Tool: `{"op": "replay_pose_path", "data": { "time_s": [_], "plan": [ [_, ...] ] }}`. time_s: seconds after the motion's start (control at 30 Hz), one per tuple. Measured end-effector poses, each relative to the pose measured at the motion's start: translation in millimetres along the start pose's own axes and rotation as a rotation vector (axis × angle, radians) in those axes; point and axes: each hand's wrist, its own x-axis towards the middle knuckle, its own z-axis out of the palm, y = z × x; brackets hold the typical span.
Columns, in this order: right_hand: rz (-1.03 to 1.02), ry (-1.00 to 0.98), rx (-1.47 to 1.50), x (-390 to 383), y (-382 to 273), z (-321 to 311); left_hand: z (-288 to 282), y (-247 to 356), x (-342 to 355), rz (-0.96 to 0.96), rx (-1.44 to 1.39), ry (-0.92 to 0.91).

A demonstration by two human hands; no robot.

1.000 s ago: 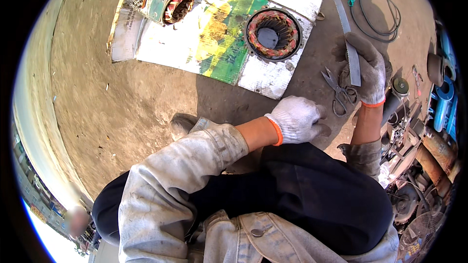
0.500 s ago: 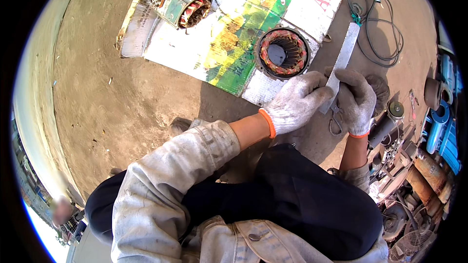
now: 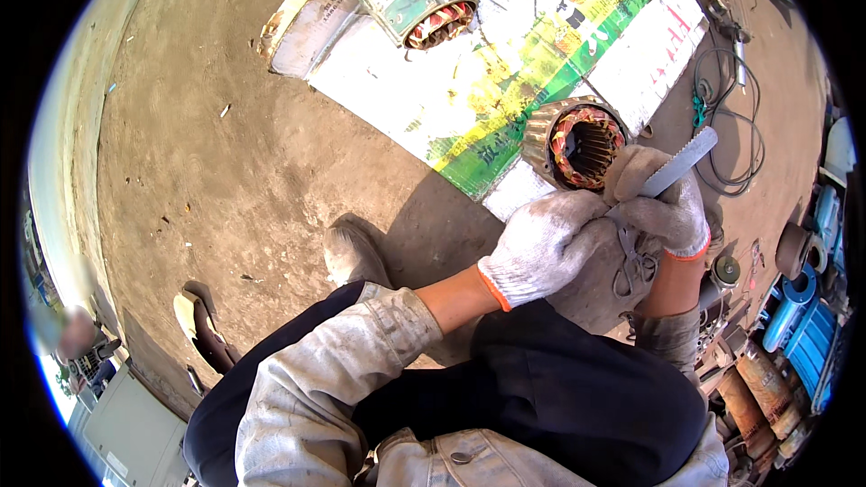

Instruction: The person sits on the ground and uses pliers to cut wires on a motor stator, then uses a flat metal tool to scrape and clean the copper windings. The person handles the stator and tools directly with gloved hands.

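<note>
Head view shows a long grey metal blade with a toothed edge (image 3: 683, 164) held aslant between two hands in white knit gloves with orange cuffs. The right hand (image 3: 666, 209) is curled closed around the blade, whose rounded upper end juts out beyond its fingers, up and to the right. The left hand (image 3: 541, 248) has its thumb and fingers drawn together on the lower end, which is mostly hidden there. Just below the hands, dark metal scissors (image 3: 622, 281) lie on the ground, partly covered.

Half a second ago the blade stood more upright in the picture, with a longer stretch showing above the right hand; now it leans rightward. The view has shifted too: the ribbed, round metal motor housing with red windings (image 3: 538, 137) now shows its outer side, and a curved cream-and-dark object (image 3: 206, 334) has come into sight at lower left.

That housing rests on a flattened cardboard sheet printed white, green and yellow (image 3: 365, 113), just beyond the hands; a second, green-plated housing (image 3: 410, 7) lies on its side farther off. Beneath is bare brown dirt ground (image 3: 225, 189). A looped dark cable (image 3: 756, 146) lies to the right, with blue metal parts (image 3: 798, 307) and rusty cylinders (image 3: 750, 401) piled below it. A pale grey box (image 3: 135, 433) stands at lower left.
</note>
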Motion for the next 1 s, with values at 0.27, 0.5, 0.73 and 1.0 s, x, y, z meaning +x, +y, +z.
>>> {"op": "replay_pose_path", "data": {
  "time_s": [0.27,0.5,0.73,1.0],
  "plan": [
    [-0.099,0.178,0.194,42,6,-19,-13,-16,-4,-0.104,-0.064,0.239],
    [-0.128,0.430,0.358,45,43,-38,28,-28,6,-0.096,0.193,0.553],
    [-0.133,0.430,0.311,42,59,-54,36,-43,17,-0.216,0.065,0.593],
    [-0.073,0.259,0.017,68,43,-57,37,-57,23,-0.161,-0.001,0.465]
  ]
}}
